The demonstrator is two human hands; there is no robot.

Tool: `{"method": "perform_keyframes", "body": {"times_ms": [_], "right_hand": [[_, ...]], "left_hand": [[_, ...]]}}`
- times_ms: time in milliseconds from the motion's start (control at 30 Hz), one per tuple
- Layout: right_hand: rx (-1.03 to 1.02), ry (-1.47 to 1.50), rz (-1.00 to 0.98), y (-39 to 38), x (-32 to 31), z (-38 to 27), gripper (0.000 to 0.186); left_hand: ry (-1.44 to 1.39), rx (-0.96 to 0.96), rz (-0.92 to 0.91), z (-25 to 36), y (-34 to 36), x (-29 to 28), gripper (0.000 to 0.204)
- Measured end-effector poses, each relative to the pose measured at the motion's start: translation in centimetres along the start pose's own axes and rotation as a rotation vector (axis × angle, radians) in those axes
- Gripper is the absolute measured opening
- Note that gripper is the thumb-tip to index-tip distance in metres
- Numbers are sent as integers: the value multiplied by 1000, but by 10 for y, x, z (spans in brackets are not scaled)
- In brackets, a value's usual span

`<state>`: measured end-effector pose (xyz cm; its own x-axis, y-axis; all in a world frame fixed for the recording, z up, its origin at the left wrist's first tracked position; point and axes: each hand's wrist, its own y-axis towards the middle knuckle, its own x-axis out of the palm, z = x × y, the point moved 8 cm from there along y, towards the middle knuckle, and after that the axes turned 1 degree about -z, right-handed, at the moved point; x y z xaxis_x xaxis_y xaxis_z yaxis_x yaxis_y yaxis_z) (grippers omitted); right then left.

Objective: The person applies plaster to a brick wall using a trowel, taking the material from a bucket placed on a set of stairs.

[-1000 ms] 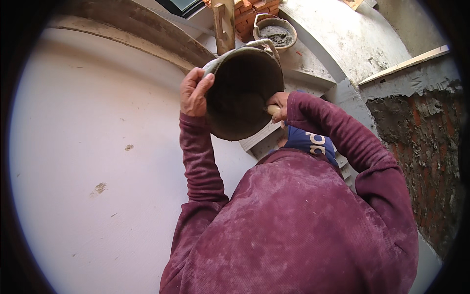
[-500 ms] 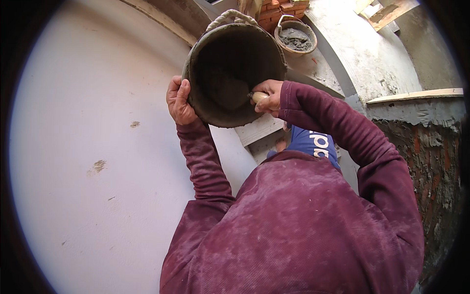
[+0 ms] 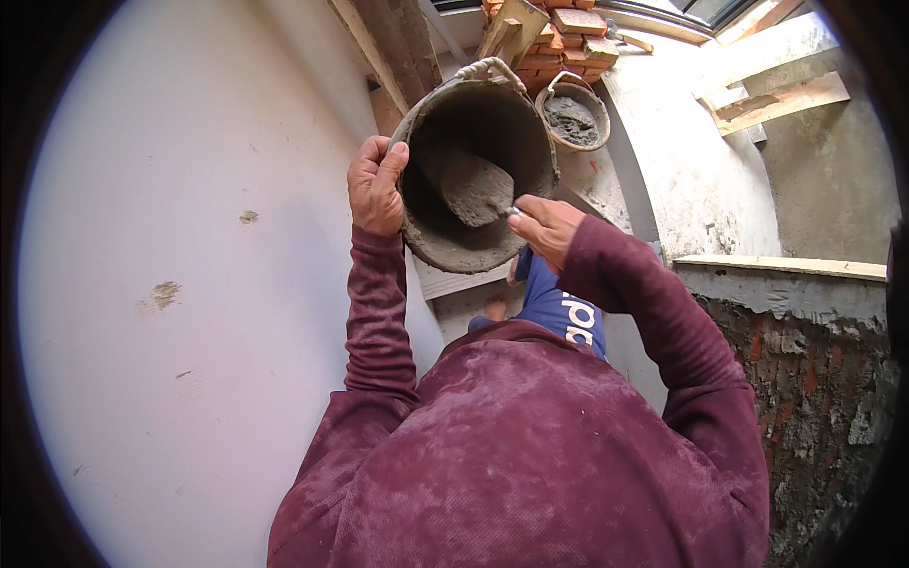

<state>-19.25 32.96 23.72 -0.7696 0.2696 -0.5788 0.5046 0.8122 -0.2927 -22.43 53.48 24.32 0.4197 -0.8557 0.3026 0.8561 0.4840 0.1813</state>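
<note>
A dark, mortar-caked bucket (image 3: 431,237) with a rope handle (image 3: 492,66) is tipped so that its mouth faces me. My left hand (image 3: 378,186) grips its left rim, thumb over the edge. My right hand (image 3: 547,227) is closed round the handle of a trowel at the bucket's lower right. The trowel's grey-coated blade (image 3: 473,189) lies inside the bucket against the inner wall. The fingers hide most of the trowel's handle. How much mortar is at the shadowed bottom I cannot tell.
A smaller bucket (image 3: 576,114) of wet grey mortar stands beyond, before stacked red bricks (image 3: 568,47). A white wall (image 3: 189,331) runs along my left. On the right are a rough mortared brick wall (image 3: 805,398) topped by a wooden strip (image 3: 786,265), and boards (image 3: 786,102).
The trowel blade has come up from the bucket's dark inside and shows clearly now. Bucket and both hands sit slightly lower and further right in view; the view itself has shifted.
</note>
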Motion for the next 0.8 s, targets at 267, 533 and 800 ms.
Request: {"method": "perform_keyframes", "body": {"times_ms": [267, 533, 800], "right_hand": [[23, -747, -205, 58, 30, 90, 32], [-49, -814, -367, 42, -9, -20, 37], [225, -1158, -633, 42, 3, -2, 35]], "left_hand": [[235, 12, 72, -19, 4, -21, 18], [296, -16, 12, -17, -4, -16, 20], [486, 4, 83, -22, -1, -29, 24]]}}
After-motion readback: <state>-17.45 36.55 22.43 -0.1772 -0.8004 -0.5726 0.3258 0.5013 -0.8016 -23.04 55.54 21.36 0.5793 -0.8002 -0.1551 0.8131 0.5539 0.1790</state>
